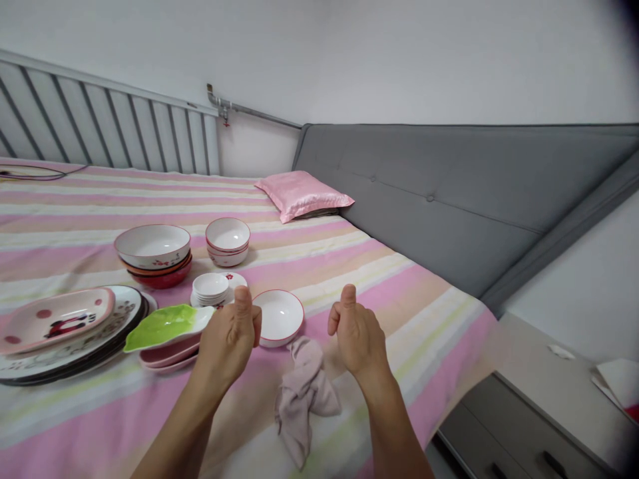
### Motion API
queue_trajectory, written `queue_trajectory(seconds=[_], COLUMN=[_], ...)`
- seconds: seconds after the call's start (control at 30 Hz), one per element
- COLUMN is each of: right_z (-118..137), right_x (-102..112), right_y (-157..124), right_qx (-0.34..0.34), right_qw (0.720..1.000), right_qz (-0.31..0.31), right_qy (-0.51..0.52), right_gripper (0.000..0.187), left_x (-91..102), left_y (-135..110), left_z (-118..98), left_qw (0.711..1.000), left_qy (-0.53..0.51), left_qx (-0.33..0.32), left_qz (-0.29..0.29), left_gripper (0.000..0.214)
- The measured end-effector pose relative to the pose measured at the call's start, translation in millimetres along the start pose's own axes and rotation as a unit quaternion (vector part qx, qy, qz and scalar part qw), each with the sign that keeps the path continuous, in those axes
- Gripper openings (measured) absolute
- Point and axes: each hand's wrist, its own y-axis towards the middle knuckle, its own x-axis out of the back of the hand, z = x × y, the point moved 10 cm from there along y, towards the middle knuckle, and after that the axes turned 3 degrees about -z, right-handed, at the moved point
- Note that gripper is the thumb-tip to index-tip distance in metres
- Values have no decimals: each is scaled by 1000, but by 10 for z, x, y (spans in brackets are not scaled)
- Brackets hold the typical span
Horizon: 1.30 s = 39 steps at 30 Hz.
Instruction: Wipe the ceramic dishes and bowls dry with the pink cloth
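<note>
Both my left hand [233,336] and my right hand [357,332] are raised over the bed, thumbs up and fingers curled in, with nothing showing in either. Between them sits a white bowl [279,316] with a red rim, its left edge partly hidden by my left hand. A crumpled pinkish-grey cloth [304,392] lies in front of that bowl. Left of my left hand, a green leaf-shaped dish [162,327] rests on pink dishes [170,356]. Behind it is a stack of small white dishes [210,286].
Oval plates [60,319] are piled at the left. Large bowls [152,246] and smaller bowls [227,236] stand stacked farther back on the striped bedsheet [399,299]. A pink pillow [302,193] lies by the grey headboard [424,179]. A nightstand [544,392] stands at the right.
</note>
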Motion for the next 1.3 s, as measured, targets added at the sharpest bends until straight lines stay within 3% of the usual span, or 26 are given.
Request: queue_trajectory(seconds=[0.5, 0.83, 1.3], right_z=[-161, -302, -270], right_x=[-68, 163, 127], right_y=[59, 81, 60], right_qx=[-23, -47, -41], right_qw=[998, 998, 998], right_qz=[44, 27, 37], right_qy=[-34, 37, 16], right_gripper=[77, 78, 77], left_x=[-142, -214, -138], left_y=[133, 61, 76], left_z=[172, 94, 123], left_qw=[999, 999, 999], left_qy=[30, 12, 14], left_qx=[33, 29, 29], left_qz=[15, 33, 23], left_gripper=[72, 71, 72])
